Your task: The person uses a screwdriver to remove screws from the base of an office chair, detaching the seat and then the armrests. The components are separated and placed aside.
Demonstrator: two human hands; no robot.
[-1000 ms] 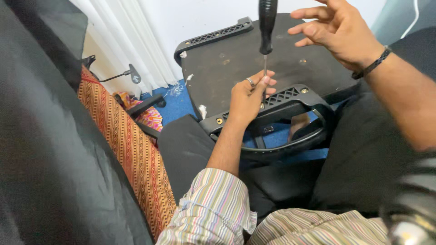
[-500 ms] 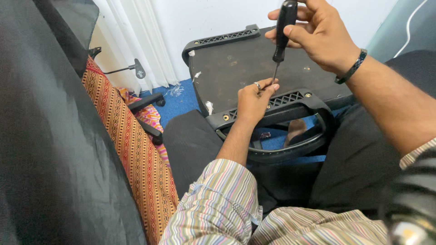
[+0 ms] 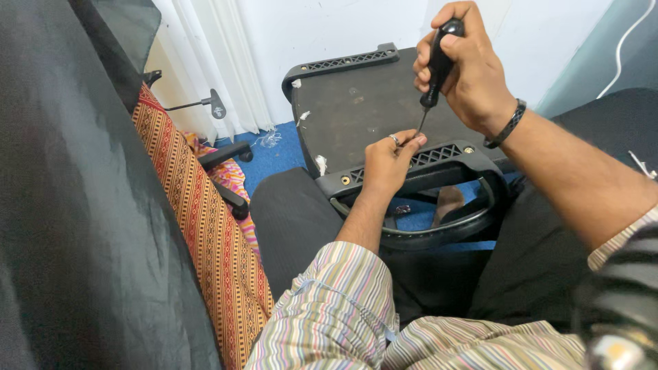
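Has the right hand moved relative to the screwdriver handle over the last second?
Yes. The right hand, open beside the screwdriver before, has closed around its handle above the upturned seat base.

Right hand now around screwdriver

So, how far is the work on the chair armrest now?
Looks done: one brass-coloured screw sits in the armrest bracket, another at its far end. In hand: the right hand grips the screwdriver, tip down by the left hand, whose fingertips steady it on the bracket. Left: whether this screw is tight cannot be seen.
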